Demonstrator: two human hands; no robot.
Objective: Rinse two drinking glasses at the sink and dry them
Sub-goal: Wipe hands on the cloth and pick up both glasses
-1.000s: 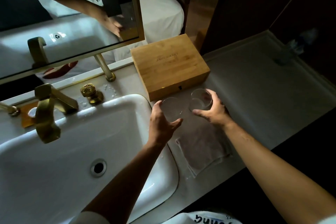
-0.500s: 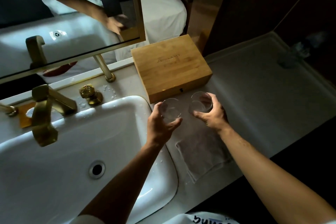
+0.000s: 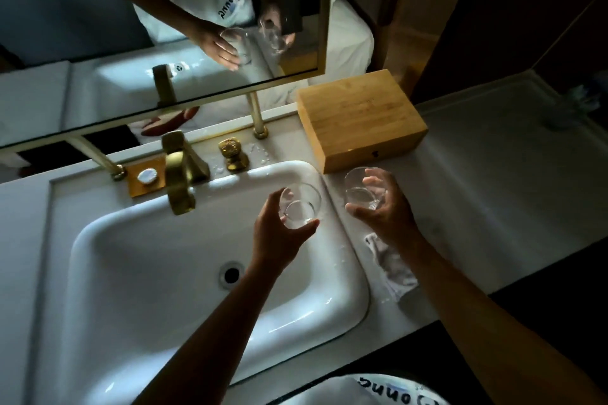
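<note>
at the far left the pale desk carries a white sink with a round drain near its middle. behind the basin stands a brass faucet, with a small amber tray just to its left holding a pale round object, and a brass knob just to its right; water drops lie on the surface around the knob. above runs a brass-framed mirror reflecting the arms and both glasses. the left hand reaches over the right part of the basin, its grip curled round the left glass, thumb on the near side and fingers on the far side, the clear glass held in the air over the sink's right rim with its mouth tipped toward the camera. just right of it, apart from it, the right hand has its grip wrapped round the right glass, fingers visible through the glass wall, held above the desk close in front of a wooden box that sits against the back edge. under the right wrist a crumpled pale cloth lies on the desk beside the sink. farther right the desk runs on into shadow, where a blurred object cannot be made out.
</note>
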